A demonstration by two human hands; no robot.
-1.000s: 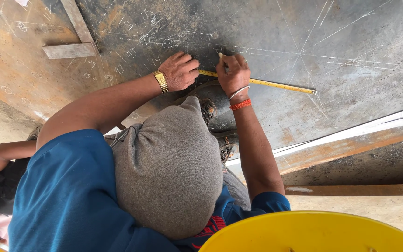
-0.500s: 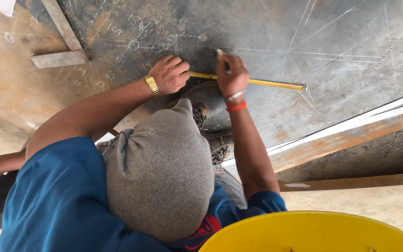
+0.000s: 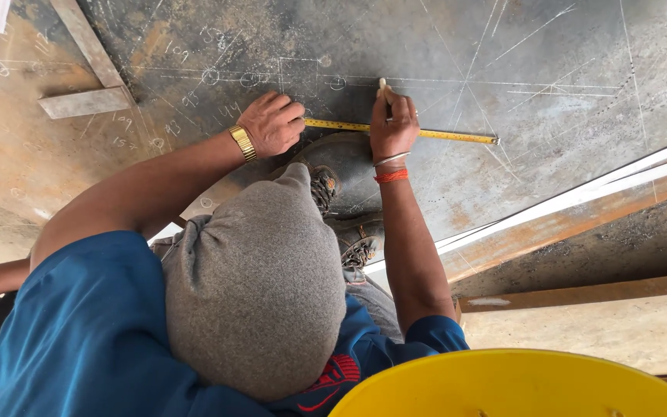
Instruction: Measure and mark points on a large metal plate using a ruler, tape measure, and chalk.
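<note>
On steel sheet [image 3: 550,69]: left hand [image 3: 273,123] hides tape measure [image 3: 441,135] end; right hand [image 3: 392,123] grips chalk [image 3: 382,83].

A tape measure [image 3: 426,133] lies on the steel plate [image 3: 550,54] between two hands (probably a co-worker's), a square [image 3: 86,77] far left.

A chalk-marked steel plate [image 3: 550,69] carries a yellow tape measure [image 3: 441,135] and a steel square [image 3: 86,77].

Of me only my hard hat [image 3: 519,386] shows: a bright yellow plastic brim, smooth and slightly glossy, curving in one broad even arc, lit paler along its upper edge; my hands are out of view
</note>
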